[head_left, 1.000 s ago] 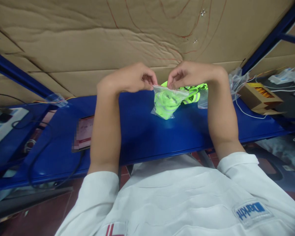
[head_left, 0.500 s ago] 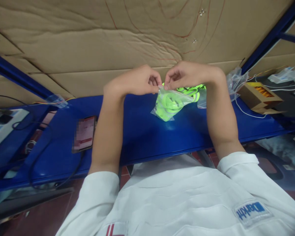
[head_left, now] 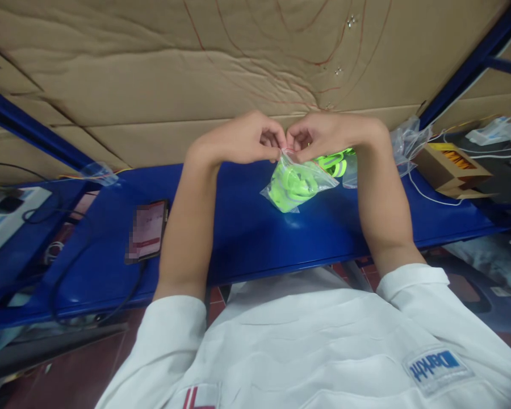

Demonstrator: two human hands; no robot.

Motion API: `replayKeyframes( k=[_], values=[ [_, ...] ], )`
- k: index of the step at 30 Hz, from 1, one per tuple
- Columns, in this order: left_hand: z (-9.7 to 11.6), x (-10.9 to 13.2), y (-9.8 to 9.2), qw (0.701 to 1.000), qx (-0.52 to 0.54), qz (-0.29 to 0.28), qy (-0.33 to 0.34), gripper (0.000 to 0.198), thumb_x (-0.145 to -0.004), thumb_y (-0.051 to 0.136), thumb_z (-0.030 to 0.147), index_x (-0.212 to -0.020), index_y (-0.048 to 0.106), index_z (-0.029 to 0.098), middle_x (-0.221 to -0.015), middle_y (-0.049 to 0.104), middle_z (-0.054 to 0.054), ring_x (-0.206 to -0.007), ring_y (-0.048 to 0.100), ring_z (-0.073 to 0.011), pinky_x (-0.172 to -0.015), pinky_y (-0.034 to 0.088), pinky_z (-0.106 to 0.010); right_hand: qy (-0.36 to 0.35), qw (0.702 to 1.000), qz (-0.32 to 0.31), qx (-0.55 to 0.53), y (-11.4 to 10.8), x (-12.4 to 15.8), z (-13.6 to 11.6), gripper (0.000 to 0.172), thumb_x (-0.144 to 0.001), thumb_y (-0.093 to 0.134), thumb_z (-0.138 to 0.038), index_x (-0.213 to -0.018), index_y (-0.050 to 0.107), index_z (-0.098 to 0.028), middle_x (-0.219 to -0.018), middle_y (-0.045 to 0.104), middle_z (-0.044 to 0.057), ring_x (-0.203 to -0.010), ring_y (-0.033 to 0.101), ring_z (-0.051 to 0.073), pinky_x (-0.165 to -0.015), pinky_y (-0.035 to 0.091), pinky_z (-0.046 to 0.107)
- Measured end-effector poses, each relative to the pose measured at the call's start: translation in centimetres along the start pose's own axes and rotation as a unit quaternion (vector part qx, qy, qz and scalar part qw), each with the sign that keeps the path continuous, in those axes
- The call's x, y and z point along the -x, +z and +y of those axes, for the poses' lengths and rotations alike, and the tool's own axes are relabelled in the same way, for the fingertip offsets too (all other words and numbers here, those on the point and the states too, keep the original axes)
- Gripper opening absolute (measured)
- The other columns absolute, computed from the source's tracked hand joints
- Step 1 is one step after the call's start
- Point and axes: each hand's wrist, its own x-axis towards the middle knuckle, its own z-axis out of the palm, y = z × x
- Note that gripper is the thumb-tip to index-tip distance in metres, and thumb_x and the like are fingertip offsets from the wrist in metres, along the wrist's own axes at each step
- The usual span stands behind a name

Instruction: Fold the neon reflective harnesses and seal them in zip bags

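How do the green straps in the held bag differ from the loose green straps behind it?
The bagged straps are bundled inside a clear bag; the loose straps lie bare. The bag is pinched at its top by the fingers of the left hand and right hand; the loose straps lie on the table, unheld and partly hidden behind the right hand. Both are the same neon green.

Left hand (head_left: pixel 242 138), right hand (head_left: pixel 323 133), pinching clear bag (head_left: pixel 296 183) top, blue shelf (head_left: pixel 238 227)

Clear zip bag (head_left: pixel 297 184) — neon-green straps inside — on blue shelf (head_left: pixel 247 227)
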Motion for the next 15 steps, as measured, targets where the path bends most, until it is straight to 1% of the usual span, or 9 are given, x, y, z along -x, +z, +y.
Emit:
replayKeyframes(
  k=[3,4,6,8,11,13,15],
  values=[
    [0.1,0.0,0.0,0.999,0.035,-0.009,-0.013,0.020,-0.082,0.069,0.022,-0.100,0.076,0.016,-0.088,0.078,-0.005,-0.087,0.074,-0.0220,-0.077,0.053,-0.030,-0.014,0.996,0.057,0.068,0.3,0.0,-0.6,0.028,-0.088,0.078,-0.046,-0.088,0.068,-0.020,-0.078,0.065,0.000,-0.066,0.049,0.012,-0.059,0.035,0.027],
    [0.2,0.1,0.0,0.999,0.040,-0.009,-0.016,0.020,-0.082,0.068,0.021,-0.099,0.076,0.016,-0.087,0.078,-0.005,-0.085,0.074,-0.0217,-0.075,0.053,-0.029,-0.022,0.994,0.072,0.075,0.3,0.0,-0.7,0.030,-0.089,0.077,-0.049,-0.088,0.069,-0.020,-0.078,0.065,0.000,-0.067,0.049,0.012,-0.059,0.036,0.027],
    [0.2,0.2,-0.1,0.999,0.037,-0.005,-0.024,0.021,-0.082,0.067,0.021,-0.100,0.076,0.016,-0.085,0.077,-0.005,-0.083,0.074,-0.0212,-0.073,0.051,-0.028,-0.033,0.994,0.084,0.062,0.4,0.0,-0.8,0.026,-0.092,0.073,-0.045,-0.088,0.071,-0.020,-0.076,0.066,0.000,-0.066,0.049,0.011,-0.060,0.036,0.025],
    [-0.1,0.3,-0.3,0.999,0.019,-0.002,-0.031,0.022,-0.082,0.067,0.021,-0.102,0.076,0.016,-0.084,0.077,-0.005,-0.084,0.074,-0.0209,-0.073,0.050,-0.027,-0.031,0.995,0.077,0.051,0.3,0.1,-1.1,0.021,-0.095,0.065,-0.034,-0.083,0.071,-0.019,-0.070,0.065,-0.001,-0.062,0.048,0.010,-0.058,0.034,0.025],
    [-0.8,0.1,-0.3,1.000,0.005,-0.008,-0.022,0.024,-0.081,0.067,0.021,-0.102,0.076,0.016,-0.084,0.077,-0.004,-0.084,0.073,-0.0198,-0.074,0.050,-0.026,-0.017,0.996,0.070,0.048,0.0,0.3,-1.6,0.023,-0.094,0.058,-0.023,-0.075,0.069,-0.018,-0.060,0.058,-0.002,-0.056,0.043,0.010,-0.056,0.032,0.027],
    [-1.2,-0.1,-0.3,1.000,0.002,-0.008,-0.010,0.023,-0.079,0.068,0.020,-0.101,0.076,0.015,-0.083,0.076,-0.003,-0.082,0.072,-0.0187,-0.073,0.049,-0.025,-0.007,0.997,0.075,0.020,-0.2,0.6,-1.8,0.022,-0.095,0.056,-0.022,-0.079,0.070,-0.018,-0.066,0.062,-0.001,-0.059,0.048,0.011,-0.058,0.036,0.026],
    [-1.5,-0.2,-0.2,1.000,-0.005,-0.004,-0.003,0.022,-0.078,0.069,0.021,-0.099,0.076,0.015,-0.083,0.076,-0.003,-0.080,0.071,-0.0177,-0.073,0.049,-0.025,0.002,0.997,0.080,-0.006,-0.5,0.9,-1.6,0.023,-0.100,0.054,-0.028,-0.088,0.072,-0.019,-0.077,0.070,0.001,-0.066,0.056,0.012,-0.062,0.041,0.025]
  ],
)
